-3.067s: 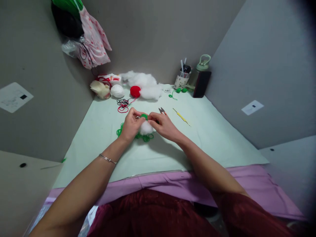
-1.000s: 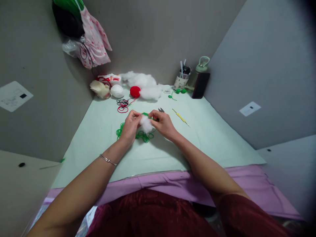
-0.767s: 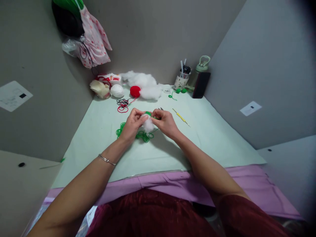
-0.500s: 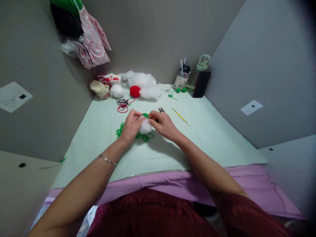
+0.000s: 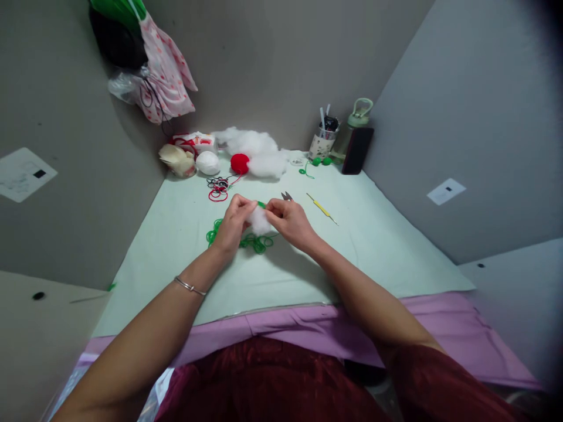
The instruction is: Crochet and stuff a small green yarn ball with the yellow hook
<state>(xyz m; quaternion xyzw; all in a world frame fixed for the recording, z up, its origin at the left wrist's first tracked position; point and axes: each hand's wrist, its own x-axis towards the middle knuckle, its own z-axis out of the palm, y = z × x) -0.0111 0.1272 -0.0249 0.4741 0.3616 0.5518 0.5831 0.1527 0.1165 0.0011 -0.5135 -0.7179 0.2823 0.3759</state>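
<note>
My left hand [image 5: 233, 221] and my right hand [image 5: 288, 220] meet over the middle of the pale green table cover [image 5: 185, 234], fingers pinched together. Between them sits a white tuft of stuffing [image 5: 259, 221] with a small green crocheted piece [image 5: 261, 204] showing at its top. Both hands grip this bundle. A loose tangle of green yarn [image 5: 250, 241] lies on the cover just below the hands. A thin bangle [image 5: 190, 285] circles my left wrist.
Small scissors [image 5: 287, 196] and a yellow crochet hook [image 5: 322, 208] lie right of the hands. At the back are a red yarn ball [image 5: 240, 163], a white ball [image 5: 208, 162], loose stuffing [image 5: 257, 146], a pen cup [image 5: 322, 143], a green bottle [image 5: 352, 132] and a dark phone [image 5: 357, 150].
The hands have stayed in place, kneading the white stuffing against the green piece; less of the green piece shows now than a second ago.
</note>
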